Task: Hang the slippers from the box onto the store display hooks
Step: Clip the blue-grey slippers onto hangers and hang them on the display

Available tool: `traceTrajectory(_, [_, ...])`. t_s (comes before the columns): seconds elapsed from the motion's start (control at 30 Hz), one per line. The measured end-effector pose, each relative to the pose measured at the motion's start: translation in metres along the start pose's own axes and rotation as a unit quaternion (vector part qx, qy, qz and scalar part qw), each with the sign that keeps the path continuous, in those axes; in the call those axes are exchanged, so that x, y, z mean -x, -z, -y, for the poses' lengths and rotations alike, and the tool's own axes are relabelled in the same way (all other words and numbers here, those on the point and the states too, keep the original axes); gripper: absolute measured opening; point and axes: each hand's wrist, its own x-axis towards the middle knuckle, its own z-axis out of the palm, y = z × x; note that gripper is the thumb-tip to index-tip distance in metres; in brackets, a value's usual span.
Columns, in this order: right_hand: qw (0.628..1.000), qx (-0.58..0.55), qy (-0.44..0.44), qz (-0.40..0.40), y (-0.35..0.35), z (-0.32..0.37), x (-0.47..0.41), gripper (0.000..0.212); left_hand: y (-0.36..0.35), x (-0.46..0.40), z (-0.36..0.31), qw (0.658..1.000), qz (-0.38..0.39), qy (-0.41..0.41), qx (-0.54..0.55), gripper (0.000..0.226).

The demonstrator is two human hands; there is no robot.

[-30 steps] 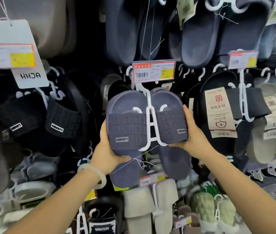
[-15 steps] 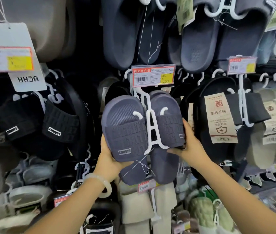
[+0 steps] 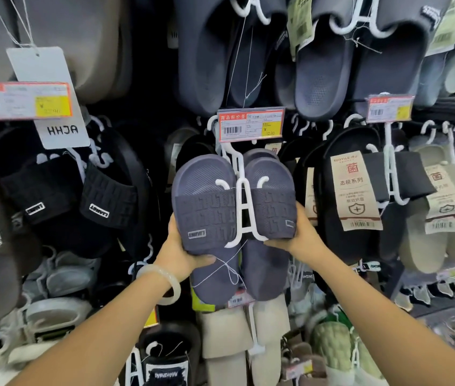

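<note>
A pair of dark blue-grey slippers [image 3: 207, 213] is clipped on a white plastic hanger [image 3: 242, 207] in the middle of the wall of footwear. My left hand [image 3: 181, 252] grips the left slipper from below. My right hand [image 3: 301, 232] holds the outer edge of the right slipper. The hanger's top reaches up behind the red-framed price tag [image 3: 251, 124], so the display hook itself is hidden there. A thin white string dangles from the pair. No box is in view.
Black slippers [image 3: 76, 201] hang to the left and a black pair with a beige label [image 3: 355, 190] to the right. Grey slippers [image 3: 318, 65] hang above, beige ones [image 3: 237, 349] below. White hangers and price tags crowd every row.
The pair has tilted and shifted slightly, with its hanger top now up behind the price tag. Both hands keep their grip on the slippers.
</note>
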Motion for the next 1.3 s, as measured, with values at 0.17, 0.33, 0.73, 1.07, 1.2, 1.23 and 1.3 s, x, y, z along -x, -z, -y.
traceTrajectory(0.17, [0.998, -0.033, 0.009, -0.061, 0.004, 0.008, -0.007, 0.099, -0.005, -0.003, -0.001, 1.000, -0.009, 0.007, -0.026, 0.108])
traceTrajectory(0.33, [0.997, 0.010, 0.027, -0.074, 0.004, 0.008, 0.000, 0.101, -0.010, -0.001, 0.000, 1.000, -0.018, 0.007, -0.018, 0.109])
traceTrajectory(0.73, [0.996, 0.053, 0.049, -0.048, -0.006, -0.008, 0.026, 0.128, -0.014, 0.026, 0.004, 0.993, -0.073, -0.042, -0.084, 0.135])
traceTrajectory(1.07, [0.993, 0.077, 0.049, -0.071, -0.021, -0.008, 0.040, 0.141, -0.014, 0.032, 0.001, 0.975, -0.089, -0.090, -0.183, 0.136])
traceTrajectory(1.2, [0.992, 0.079, 0.058, -0.078, -0.023, -0.007, 0.043, 0.140, -0.011, 0.033, 0.003, 0.977, -0.087, -0.085, -0.174, 0.138])
traceTrajectory(1.23, [0.991, 0.081, 0.061, -0.083, -0.023, -0.006, 0.044, 0.140, -0.011, 0.034, 0.001, 0.977, -0.088, -0.085, -0.172, 0.139])
traceTrajectory(1.3, [0.987, 0.095, 0.081, -0.104, -0.025, -0.004, 0.047, 0.138, -0.012, 0.040, -0.004, 0.976, -0.099, -0.084, -0.175, 0.139])
